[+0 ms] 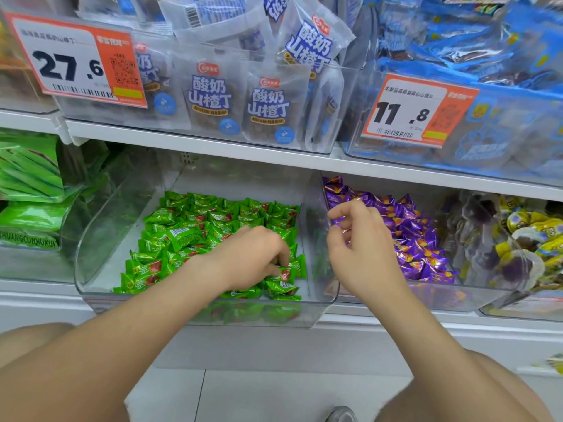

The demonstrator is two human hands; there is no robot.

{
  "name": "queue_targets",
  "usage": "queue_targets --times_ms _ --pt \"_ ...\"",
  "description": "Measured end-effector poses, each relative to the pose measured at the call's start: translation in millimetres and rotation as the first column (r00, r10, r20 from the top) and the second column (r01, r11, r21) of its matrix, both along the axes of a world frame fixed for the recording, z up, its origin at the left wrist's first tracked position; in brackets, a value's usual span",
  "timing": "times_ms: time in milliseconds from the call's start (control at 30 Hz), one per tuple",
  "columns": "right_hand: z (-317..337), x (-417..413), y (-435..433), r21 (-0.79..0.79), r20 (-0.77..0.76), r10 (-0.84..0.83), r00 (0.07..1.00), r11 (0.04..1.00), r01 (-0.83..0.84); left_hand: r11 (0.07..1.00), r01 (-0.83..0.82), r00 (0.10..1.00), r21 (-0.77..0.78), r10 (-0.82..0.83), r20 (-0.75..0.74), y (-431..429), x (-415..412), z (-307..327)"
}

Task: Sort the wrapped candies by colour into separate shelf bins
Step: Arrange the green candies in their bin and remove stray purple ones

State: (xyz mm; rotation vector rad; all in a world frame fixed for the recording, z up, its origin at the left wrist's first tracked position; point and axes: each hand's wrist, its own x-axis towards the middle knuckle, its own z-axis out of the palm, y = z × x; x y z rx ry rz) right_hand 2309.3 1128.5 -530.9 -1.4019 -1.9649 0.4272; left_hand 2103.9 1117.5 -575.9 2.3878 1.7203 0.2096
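Observation:
A clear bin (100, 226) on the lower shelf holds several green wrapped candies (189, 226). My left hand (253, 257) reaches into it, with its fingers curled down around a green candy (285, 273) near the bin's front right corner. To the right, a second clear bin (475, 296) holds several purple wrapped candies (417, 239). My right hand (362, 248) hovers over that bin's left wall with its fingers curled. A purple candy (340, 223) shows between its thumb and forefinger.
Bags of green snacks (27, 178) fill the bin on the left, and yellow and purple sweets (530, 236) the bin on the far right. The upper shelf carries white packets (210, 99), blue packets (487, 56) and price tags. White floor tiles lie below.

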Motion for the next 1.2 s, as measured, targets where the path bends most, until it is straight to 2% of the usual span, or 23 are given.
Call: queue_targets --times_ms 100,233,333,700,900,1200 --pt "-2.0 -0.6 0.1 0.011 0.0 0.003 1.0 1.0 -0.003 0.999 0.036 0.999 -0.032 -0.037 -0.017 2.9 4.4 7.4" --pt "-4.8 -4.1 -0.8 -0.027 0.02 0.025 0.999 0.999 -0.024 0.988 0.089 0.982 -0.127 -0.108 -0.152 8.0 14.0 8.2" --pt "-6.3 -6.1 -1.1 -0.048 0.022 0.04 0.999 0.998 -0.039 0.98 0.092 0.976 -0.179 -0.124 -0.18 12.7 16.0 8.9" --pt "-6.7 -4.9 0.9 -0.03 0.015 0.052 0.999 0.998 -0.051 0.984 0.115 0.968 -0.139 -0.142 -0.206 14.6 2.9 13.2" --pt "-5.4 -5.0 -0.7 -0.026 0.02 0.059 0.998 0.998 -0.058 0.966 0.116 0.961 -0.229 -0.168 -0.221 11.9 2.7 12.0" --pt "-5.0 -6.1 -0.3 -0.038 0.04 0.048 0.998 0.998 -0.047 0.981 0.121 0.948 -0.151 -0.16 -0.276 13.8 8.4 10.6"
